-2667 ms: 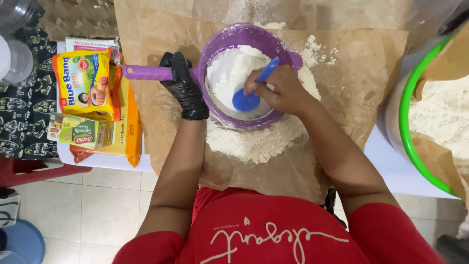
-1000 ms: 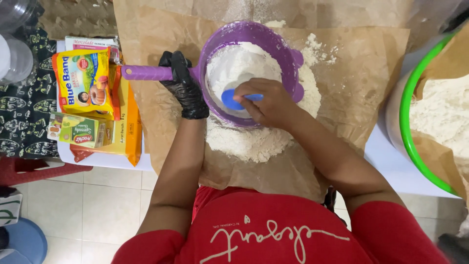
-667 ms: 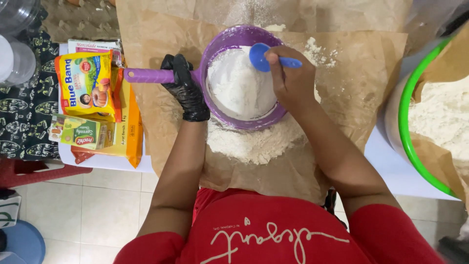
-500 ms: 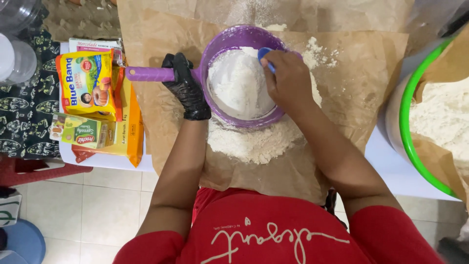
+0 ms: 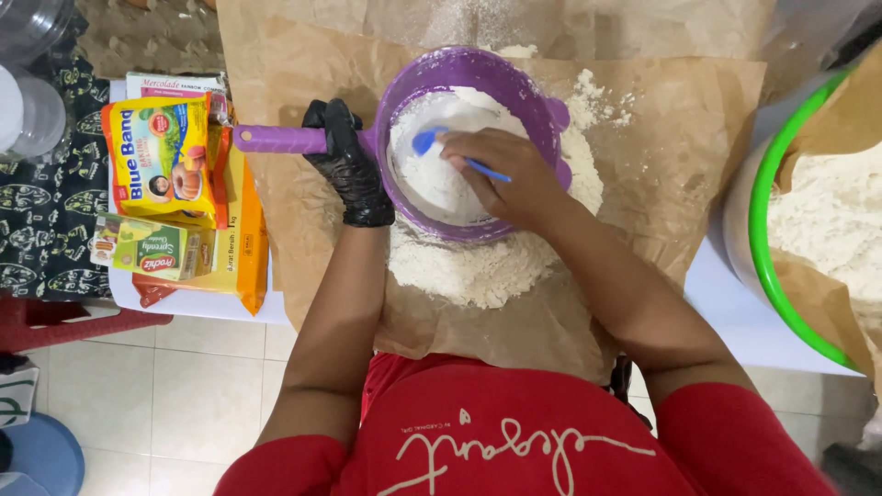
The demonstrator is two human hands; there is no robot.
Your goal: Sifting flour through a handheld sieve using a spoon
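Observation:
A purple sieve with a long handle hangs over a heap of sifted flour on brown paper. My left hand, in a black glove, grips the sieve handle next to the bowl. My right hand, bare, holds a small blue spoon inside the sieve, its round end pressed into the white flour at the upper left of the bowl.
Yellow margarine packets and a green box lie stacked at the left. A green-rimmed tub lined with paper and full of flour stands at the right. A clear jar sits far left. Tiled floor lies below.
My right hand has swept the blue spoon around inside the sieve, from the lower middle up to the far rim and now to the upper left. The gloved left hand stays on the handle.

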